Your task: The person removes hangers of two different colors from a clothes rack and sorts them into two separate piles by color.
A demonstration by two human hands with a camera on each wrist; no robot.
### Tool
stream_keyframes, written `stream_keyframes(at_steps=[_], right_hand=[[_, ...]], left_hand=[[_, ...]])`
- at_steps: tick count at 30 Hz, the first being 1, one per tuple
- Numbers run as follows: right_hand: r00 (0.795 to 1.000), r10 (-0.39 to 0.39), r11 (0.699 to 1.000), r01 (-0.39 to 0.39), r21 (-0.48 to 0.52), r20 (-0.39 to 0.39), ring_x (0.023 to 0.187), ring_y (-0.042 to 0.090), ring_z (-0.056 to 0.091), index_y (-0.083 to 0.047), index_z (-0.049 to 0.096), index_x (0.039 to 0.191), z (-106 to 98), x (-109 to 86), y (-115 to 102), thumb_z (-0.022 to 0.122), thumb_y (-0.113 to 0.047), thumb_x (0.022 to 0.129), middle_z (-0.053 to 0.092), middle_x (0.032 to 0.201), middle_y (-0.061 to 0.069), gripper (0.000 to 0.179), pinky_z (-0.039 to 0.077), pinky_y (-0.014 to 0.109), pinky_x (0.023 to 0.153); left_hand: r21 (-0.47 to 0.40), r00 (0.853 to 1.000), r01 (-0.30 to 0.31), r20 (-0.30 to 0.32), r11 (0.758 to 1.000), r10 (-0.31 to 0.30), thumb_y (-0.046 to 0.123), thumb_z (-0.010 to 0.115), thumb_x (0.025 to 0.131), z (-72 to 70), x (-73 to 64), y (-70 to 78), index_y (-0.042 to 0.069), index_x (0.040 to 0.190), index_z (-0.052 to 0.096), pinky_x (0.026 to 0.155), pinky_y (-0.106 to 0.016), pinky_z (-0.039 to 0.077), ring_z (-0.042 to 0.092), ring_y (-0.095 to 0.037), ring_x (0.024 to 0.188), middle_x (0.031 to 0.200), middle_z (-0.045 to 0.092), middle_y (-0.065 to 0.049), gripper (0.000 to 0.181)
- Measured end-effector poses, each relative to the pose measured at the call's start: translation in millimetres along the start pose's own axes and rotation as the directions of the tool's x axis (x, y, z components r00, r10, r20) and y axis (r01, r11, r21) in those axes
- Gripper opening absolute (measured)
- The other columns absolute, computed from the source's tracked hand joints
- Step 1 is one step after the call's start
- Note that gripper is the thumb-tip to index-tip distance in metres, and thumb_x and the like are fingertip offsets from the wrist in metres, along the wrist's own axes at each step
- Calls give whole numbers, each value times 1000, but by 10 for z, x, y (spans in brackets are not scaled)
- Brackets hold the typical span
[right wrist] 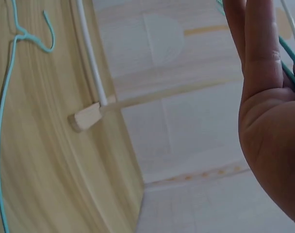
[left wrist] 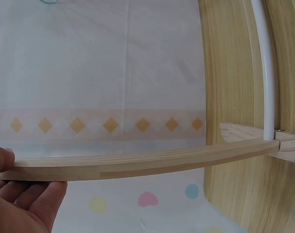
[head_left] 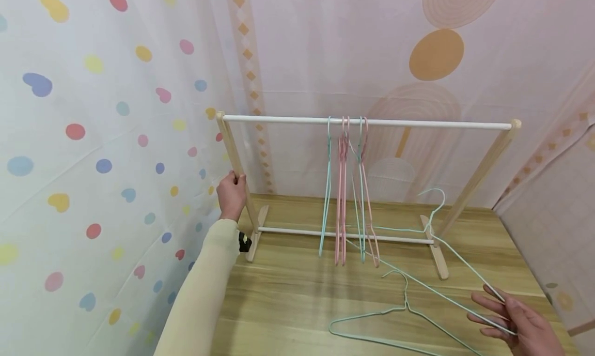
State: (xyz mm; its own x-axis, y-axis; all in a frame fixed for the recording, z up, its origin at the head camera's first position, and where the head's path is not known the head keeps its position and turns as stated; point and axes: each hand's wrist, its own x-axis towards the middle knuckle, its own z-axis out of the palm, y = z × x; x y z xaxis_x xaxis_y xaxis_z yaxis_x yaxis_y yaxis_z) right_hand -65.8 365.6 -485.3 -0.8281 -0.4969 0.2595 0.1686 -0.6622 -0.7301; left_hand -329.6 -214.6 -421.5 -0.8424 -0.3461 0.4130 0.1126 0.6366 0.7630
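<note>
Hands [head_left: 232, 195] [head_left: 530, 322] curled round post [left wrist: 152, 164], green hanger [head_left: 428, 230]

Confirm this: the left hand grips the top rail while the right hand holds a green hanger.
Not the top rail: the head view shows the left hand gripping a wooden side post. The right hand does hold a green hanger.

We see a homelike, screened-off corner: dotted cloth [head_left: 99, 159] and patterned cloth [head_left: 334, 51] enclose a wood-grain table [head_left: 283, 289] bearing a clothes rack [head_left: 297, 120]. We cannot tell what building surrounds it.
</note>
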Motion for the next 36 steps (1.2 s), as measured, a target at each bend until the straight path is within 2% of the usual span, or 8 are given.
stream_keyframes(at_steps=[7, 13, 17, 24, 26, 30, 32, 36], right_hand=[[989, 136, 989, -138, 49, 50, 120, 40, 49, -9, 46, 145, -137, -45, 18, -5, -15, 105, 50, 139, 15, 65, 45, 41, 92], [967, 254, 967, -254, -36, 7, 117, 37, 54, -15, 53, 141, -257, -87, 35, 0, -17, 107, 55, 136, 10, 62, 50, 39, 88], [932, 358, 931, -361, -55, -46, 114, 33, 58, -21, 59, 136, -327, -117, 43, 9, -21, 109, 58, 133, 4, 57, 52, 35, 84], [842, 524, 849, -529, -2, -127, 106, 24, 64, -26, 65, 128, -447, -195, 96, 25, -30, 109, 62, 128, -2, 44, 52, 32, 84], [824, 550, 832, -555, 4, -135, 105, 23, 65, -28, 66, 127, -488, -224, 105, 25, -32, 109, 63, 127, -3, 45, 51, 35, 87], [809, 560, 820, -571, -17, -177, 100, 24, 66, -27, 68, 123, -586, -291, 121, 30, -32, 109, 65, 123, -1, 41, 51, 38, 87], [809, 557, 821, -571, -21, -187, 98, 23, 67, -25, 68, 122, -640, -334, 132, 33, -31, 108, 66, 121, 2, 38, 52, 37, 84], [808, 569, 820, -572, 30, -150, 79, 12, 66, -19, 67, 124, -761, -403, 166, 38, -28, 107, 66, 120, 4, 34, 53, 27, 73]], left_hand=[[5, 1000, 4, 12, 1000, -4, 20, 52, 103, -17, 15, -2, 5, 76, 46, 52, -36, 36, 43, -25, 55, 67, 46, -11, 31], [2, 1000, 11, 15, 1000, -12, 20, 52, 103, -31, 17, -10, 5, 77, 47, 52, -36, 37, 44, -26, 56, 68, 47, -12, 30], [-9, 1000, 12, 7, 1000, -12, 20, 53, 102, -38, 15, -5, 5, 76, 46, 53, -37, 37, 44, -26, 57, 67, 46, -12, 31], [-24, 1000, 20, 11, 1000, -19, 19, 53, 102, -50, 0, -20, 6, 74, 44, 52, -35, 36, 42, -24, 55, 66, 44, -11, 32], [-25, 1000, 19, 9, 1000, -19, 19, 53, 102, -57, -8, -15, 6, 75, 45, 52, -35, 36, 43, -25, 55, 66, 46, -12, 31], [-18, 1000, 21, 5, 1000, -21, 19, 53, 102, -68, -15, -6, 4, 76, 48, 52, -36, 37, 44, -25, 56, 68, 49, -13, 30], [-15, 1000, 24, 5, 1000, -24, 20, 53, 102, -71, -18, -2, 4, 77, 50, 53, -36, 38, 45, -26, 57, 69, 51, -13, 30], [-8, 1000, 25, 5, 1000, -25, 20, 53, 102, -69, -20, -6, 3, 80, 53, 53, -35, 40, 48, -25, 58, 71, 54, -14, 28]])
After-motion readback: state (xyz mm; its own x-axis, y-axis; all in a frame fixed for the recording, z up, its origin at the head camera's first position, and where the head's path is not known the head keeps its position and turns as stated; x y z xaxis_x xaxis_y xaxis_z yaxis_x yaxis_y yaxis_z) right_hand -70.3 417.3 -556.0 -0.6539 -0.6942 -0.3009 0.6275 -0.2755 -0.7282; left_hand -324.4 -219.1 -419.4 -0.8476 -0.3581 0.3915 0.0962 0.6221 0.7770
